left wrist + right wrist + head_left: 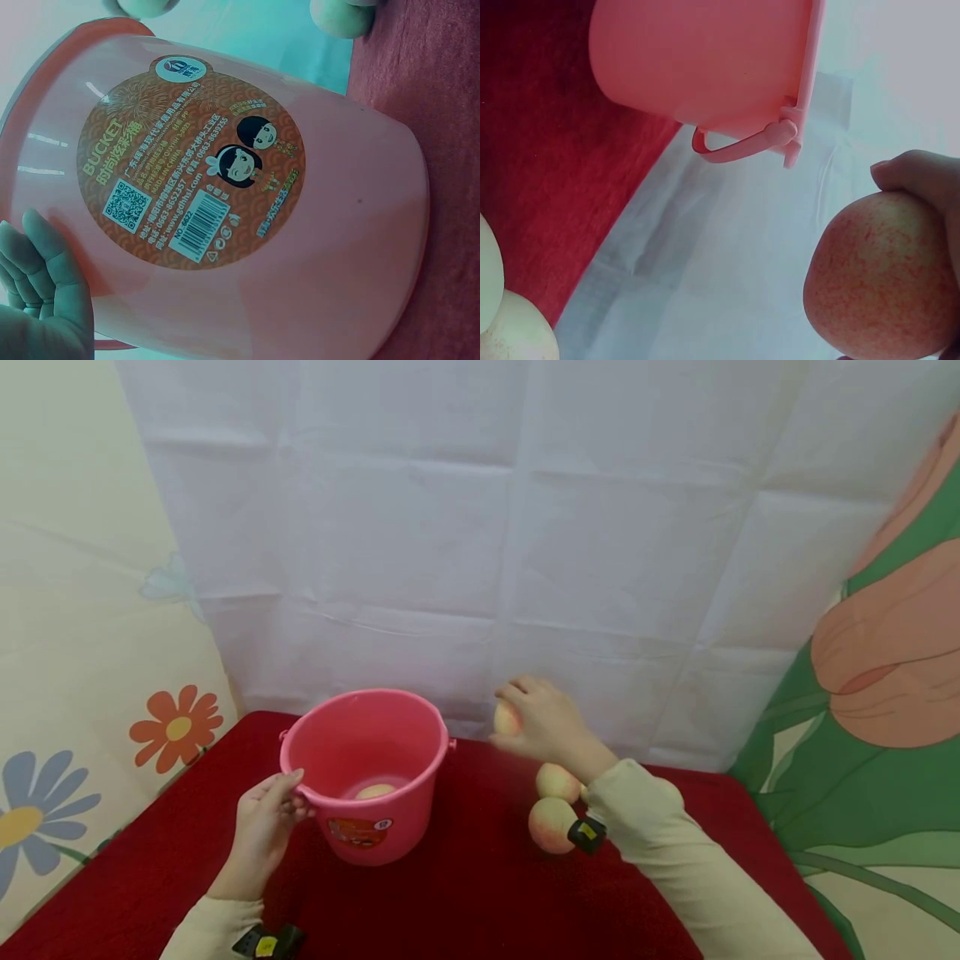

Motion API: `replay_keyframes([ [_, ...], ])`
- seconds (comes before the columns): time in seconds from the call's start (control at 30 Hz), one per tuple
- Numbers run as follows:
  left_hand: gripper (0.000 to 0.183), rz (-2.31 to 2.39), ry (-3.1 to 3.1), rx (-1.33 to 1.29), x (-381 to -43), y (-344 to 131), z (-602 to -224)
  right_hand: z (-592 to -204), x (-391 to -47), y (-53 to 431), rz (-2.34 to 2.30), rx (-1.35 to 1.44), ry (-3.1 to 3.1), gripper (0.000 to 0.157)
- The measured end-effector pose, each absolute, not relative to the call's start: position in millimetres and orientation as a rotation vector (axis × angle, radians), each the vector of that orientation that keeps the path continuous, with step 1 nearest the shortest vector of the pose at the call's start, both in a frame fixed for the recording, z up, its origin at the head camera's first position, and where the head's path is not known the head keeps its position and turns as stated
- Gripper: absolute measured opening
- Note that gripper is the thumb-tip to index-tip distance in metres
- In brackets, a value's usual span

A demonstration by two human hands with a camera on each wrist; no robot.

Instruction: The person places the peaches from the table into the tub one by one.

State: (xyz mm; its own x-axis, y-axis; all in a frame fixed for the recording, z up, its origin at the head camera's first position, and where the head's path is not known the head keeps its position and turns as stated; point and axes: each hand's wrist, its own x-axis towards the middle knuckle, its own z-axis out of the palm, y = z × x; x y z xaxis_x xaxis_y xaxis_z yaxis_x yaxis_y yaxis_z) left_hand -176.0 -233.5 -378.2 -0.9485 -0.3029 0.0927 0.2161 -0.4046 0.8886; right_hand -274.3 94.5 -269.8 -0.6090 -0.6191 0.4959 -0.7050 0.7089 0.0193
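A pink bucket (375, 835) stands on the red cloth, with one peach (375, 791) visible inside at the bottom. My left hand (262, 827) pinches the near left of its rim between thumb and fingers; the left wrist view shows the hand (45, 292) beside the bucket's printed label (191, 169). To the right of the bucket and above the cloth, my right hand (551, 722) grips another peach (507, 718). This peach (885, 277) looks yellow with red speckles in the right wrist view, where the fingers partly cover it.
Below my right forearm, peaches lie on the cloth, one pale yellow (557, 783) and one blushed red (552, 825); the sleeve partly hides them. Behind the table hangs a creased white sheet (465, 543). The bucket's handle (742, 146) hangs down at its far side.
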Motion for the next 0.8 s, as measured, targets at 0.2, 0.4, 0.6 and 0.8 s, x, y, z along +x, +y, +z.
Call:
replay_keyframes([
  [0.2,0.034,-2.397,-1.496,0.108,-176,-233,-378,-268,-275,88,0.258,1.012,-2.446,0.056],
  [0.4,0.034,-2.395,-1.503,0.122,-176,-233,-378,-267,-276,84,0.276,1.015,-2.445,0.055],
  [0.6,0.034,-2.390,-1.512,0.143,-175,-233,-378,-264,-276,79,0.273,1.019,-2.427,0.055],
  [0.8,0.034,-2.394,-1.517,0.143,-175,-233,-377,-260,-276,71,0.271,1.023,-2.441,0.055],
])
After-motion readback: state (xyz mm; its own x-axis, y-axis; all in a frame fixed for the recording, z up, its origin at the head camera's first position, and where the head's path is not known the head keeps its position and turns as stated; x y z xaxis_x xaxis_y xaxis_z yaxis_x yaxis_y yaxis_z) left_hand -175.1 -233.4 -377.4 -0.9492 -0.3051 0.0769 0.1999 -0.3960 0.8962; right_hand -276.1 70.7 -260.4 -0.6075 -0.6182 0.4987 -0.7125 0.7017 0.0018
